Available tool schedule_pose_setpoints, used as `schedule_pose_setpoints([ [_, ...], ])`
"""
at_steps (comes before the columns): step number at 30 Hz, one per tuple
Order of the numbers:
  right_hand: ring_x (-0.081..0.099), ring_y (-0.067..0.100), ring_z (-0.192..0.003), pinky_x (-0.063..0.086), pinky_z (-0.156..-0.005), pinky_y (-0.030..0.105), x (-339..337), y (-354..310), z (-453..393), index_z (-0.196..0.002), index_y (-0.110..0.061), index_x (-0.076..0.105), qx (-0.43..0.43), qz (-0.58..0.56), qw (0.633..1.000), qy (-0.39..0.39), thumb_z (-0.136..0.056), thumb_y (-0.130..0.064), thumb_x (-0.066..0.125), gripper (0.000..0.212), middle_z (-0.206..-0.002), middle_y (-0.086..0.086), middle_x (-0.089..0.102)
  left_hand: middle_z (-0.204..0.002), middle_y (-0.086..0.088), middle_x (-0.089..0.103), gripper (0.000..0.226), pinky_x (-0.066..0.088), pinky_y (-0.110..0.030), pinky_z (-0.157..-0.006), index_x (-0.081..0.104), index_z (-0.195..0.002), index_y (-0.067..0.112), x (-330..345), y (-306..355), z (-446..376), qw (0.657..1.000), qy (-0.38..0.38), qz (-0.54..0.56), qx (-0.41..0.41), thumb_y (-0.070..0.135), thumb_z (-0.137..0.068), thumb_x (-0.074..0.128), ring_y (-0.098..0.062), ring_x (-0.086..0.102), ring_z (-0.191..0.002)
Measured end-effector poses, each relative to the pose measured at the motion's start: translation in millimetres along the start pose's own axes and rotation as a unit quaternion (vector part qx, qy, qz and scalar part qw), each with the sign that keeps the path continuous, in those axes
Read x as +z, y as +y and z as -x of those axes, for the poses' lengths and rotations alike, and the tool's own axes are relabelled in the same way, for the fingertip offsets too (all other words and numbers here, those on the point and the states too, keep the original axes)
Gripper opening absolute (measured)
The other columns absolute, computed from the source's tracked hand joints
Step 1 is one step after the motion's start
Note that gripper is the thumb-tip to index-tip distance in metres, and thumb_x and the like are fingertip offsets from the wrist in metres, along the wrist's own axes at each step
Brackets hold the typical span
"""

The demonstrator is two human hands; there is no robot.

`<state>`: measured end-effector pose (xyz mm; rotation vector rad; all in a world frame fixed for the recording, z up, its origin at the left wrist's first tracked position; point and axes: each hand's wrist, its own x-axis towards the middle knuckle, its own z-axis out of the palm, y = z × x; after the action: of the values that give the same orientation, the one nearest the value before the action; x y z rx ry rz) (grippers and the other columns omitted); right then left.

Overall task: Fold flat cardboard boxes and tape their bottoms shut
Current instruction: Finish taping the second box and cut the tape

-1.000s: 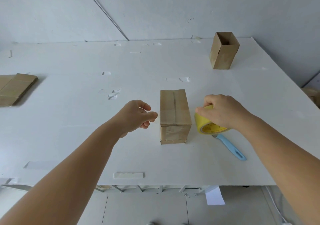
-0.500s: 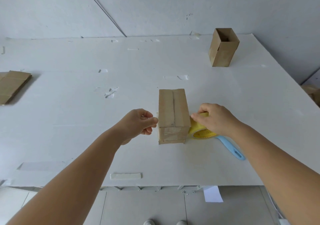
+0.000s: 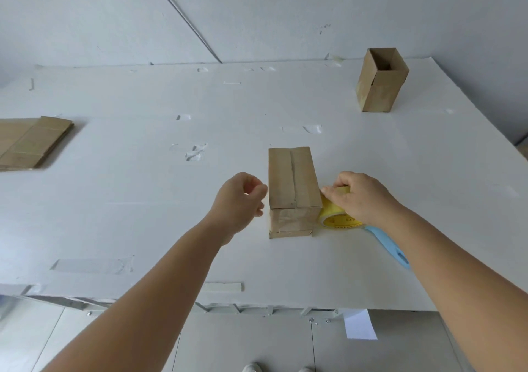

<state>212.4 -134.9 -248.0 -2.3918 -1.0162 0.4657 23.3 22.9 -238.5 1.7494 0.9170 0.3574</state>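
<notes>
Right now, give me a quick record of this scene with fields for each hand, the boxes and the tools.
left hand: fingers curled, pinching beside the box, tape strand unclear
right hand: grips the yellow tape roll against the box's right side
folded brown cardboard box: centre, flaps closed on top
open brown cardboard box: upright, far right
flat cardboard stack: left edge
light blue cutter: lying behind the roll
</notes>
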Motion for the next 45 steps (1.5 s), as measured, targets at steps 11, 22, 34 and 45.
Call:
schedule_pose_setpoints([
  [11,0.052,0.012,-0.078,0.034,-0.059,0.027,0.5,2.3,1.4,-0.08,-0.031,0.053,0.006,0.004,1.0,0.0,-0.084,-0.058,0.052,0.028,-0.08,-0.013,0.053,-0.097,0.004,0.07,0.055,0.055,-0.024,-0.073,0.057,-0.13,0.023,4.5,-10.1,15.6,0.995,-0.081,-0.041,0.038,0.028,-0.078,0.077,-0.011,0.067,-0.08],
  [22,0.05,0.004,-0.074,0.035,-0.056,0.026,-0.7,4.1,-3.5,-0.079,-0.032,0.053,-0.015,0.004,1.0,-0.006,-0.083,-0.059,0.051,0.027,-0.08,-0.014,0.054,-0.1,0.008,0.068,0.067,0.054,-0.027,-0.076,0.041,-0.131,0.051,-5.8,0.3,4.1,0.976,-0.089,-0.162,0.115,0.038,-0.076,0.077,-0.007,0.064,-0.084],
  [34,0.053,0.01,-0.075,0.036,-0.061,0.028,-12.8,4.0,-9.8,-0.084,-0.03,0.053,-0.051,0.037,0.997,-0.046,-0.085,-0.055,0.05,0.026,-0.077,-0.016,0.053,-0.147,0.014,0.037,0.089,0.001,-0.034,-0.114,0.031,-0.144,0.034,51.7,72.4,-26.4,0.779,-0.247,-0.493,0.3,0.072,-0.07,0.06,-0.007,0.007,-0.144],
  [45,0.047,0.015,-0.062,0.039,-0.065,0.031,-24.5,31.5,-14.5,-0.076,-0.007,0.057,-0.012,-0.15,0.978,-0.142,-0.076,-0.071,0.052,0.064,-0.067,0.002,0.048,-0.116,0.016,0.052,0.072,0.013,-0.028,-0.107,0.036,-0.14,0.029,42.2,37.1,-34.7,0.776,-0.197,-0.453,0.392,0.056,-0.077,0.057,-0.007,0.034,-0.122],
])
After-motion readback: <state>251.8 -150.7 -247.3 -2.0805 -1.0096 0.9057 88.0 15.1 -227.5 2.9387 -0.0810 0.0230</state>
